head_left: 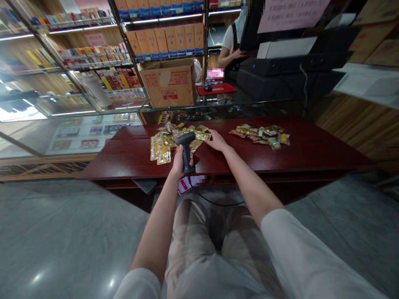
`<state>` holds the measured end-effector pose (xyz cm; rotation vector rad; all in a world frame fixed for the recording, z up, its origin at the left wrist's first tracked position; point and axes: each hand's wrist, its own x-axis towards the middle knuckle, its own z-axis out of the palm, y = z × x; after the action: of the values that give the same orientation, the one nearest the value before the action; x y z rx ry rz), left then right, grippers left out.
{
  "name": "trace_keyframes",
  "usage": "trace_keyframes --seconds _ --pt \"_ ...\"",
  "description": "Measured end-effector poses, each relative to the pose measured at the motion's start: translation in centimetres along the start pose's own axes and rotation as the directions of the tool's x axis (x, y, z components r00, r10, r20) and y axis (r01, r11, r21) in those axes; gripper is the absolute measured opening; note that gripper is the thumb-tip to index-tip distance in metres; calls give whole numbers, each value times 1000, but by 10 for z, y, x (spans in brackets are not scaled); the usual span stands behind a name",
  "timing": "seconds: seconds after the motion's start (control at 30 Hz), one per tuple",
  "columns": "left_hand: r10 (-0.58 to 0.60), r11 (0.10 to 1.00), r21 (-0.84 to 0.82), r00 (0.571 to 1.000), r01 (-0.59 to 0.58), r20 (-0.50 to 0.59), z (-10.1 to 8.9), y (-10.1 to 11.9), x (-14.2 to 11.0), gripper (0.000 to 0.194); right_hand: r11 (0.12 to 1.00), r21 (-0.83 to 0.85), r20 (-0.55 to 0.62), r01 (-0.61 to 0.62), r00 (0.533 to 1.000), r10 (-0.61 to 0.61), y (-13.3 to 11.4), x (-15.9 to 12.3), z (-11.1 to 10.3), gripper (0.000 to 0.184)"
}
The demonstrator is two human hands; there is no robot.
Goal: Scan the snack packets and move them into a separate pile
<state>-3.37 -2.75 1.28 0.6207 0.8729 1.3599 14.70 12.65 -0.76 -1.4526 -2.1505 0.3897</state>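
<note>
My left hand [178, 161] is wrapped round the grip of a black handheld barcode scanner [186, 154], its head over a pile of shiny gold packets [162, 143] on the dark red desk [124, 155]. A cable hangs from the scanner's base. At the pile's right edge, my right hand [217, 140] has its thumb and fingers about the end of a gold packet [203, 136]. Part of that grip is hidden. To the right lies a second group of gold and clear packets [254, 132], including one with a yellow item inside.
Behind the desk, a glass counter carries an open cardboard box [170, 85], a red mat [220, 89] and black checkout equipment [280, 74]. A person [230, 45] stands beyond it. A phone [188, 183] lies below the desk's front edge. Stocked shelves [165, 41] line the back.
</note>
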Motion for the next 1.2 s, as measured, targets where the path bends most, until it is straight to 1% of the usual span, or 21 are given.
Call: trace_keyframes --seconds 0.03,0.1,0.17,0.23,0.3,0.37,0.47,0.53,0.63,0.73,0.87,0.93,1.0,1.1,1.13,1.2 --pt "25 1000 2 1000 -25 10 0 0 0 55 1000 -1 34 -4 999 4 -4 5 4 64" --pt "67 998 7 997 -68 26 0 0 0 53 998 -40 39 -51 998 52 -9 10 12 63" --pt "72 997 6 997 -72 25 0 1 -1 53 992 -74 -15 -98 995 97 -9 10 19 56" --pt "69 998 6 997 -69 20 0 1 -1 55 990 -42 -90 -133 988 129 -5 8 22 52" --pt "63 998 14 998 -63 16 0 1 -1 55 984 65 -163 -166 971 174 1 5 21 48" --pt "61 998 23 998 -62 10 0 1 0 56 957 231 -216 -175 950 226 6 4 18 42" --pt "62 997 36 998 -62 11 1 1 0 57 864 490 -248 -113 933 262 8 3 12 31" --pt "61 997 49 998 -62 21 1 0 0 58 799 600 -247 -43 940 236 4 1 10 31" --pt "62 996 68 998 -64 23 0 0 0 58 729 683 -209 34 966 151 -4 -2 9 36" --pt "63 995 71 998 -64 17 -1 -1 1 57 696 715 -170 62 981 87 -11 -6 8 38" --pt "52 996 64 998 -55 38 -1 0 2 55 677 733 -133 68 990 45 -16 -10 4 36" --pt "39 997 58 998 -42 46 0 0 2 55 678 732 -114 63 993 32 -16 -10 3 36" --pt "34 998 48 998 -36 46 1 1 2 55 703 709 -107 54 994 32 -16 -9 3 36" --pt "54 998 20 998 -54 34 2 3 1 54 795 607 -125 6 988 88 -13 -5 4 36" --pt "57 998 12 998 -57 31 3 3 0 54 829 560 -146 -17 982 118 -11 -3 5 39" --pt "54 999 0 998 -54 29 3 4 0 55 879 472 -205 -61 963 177 -6 0 4 51"
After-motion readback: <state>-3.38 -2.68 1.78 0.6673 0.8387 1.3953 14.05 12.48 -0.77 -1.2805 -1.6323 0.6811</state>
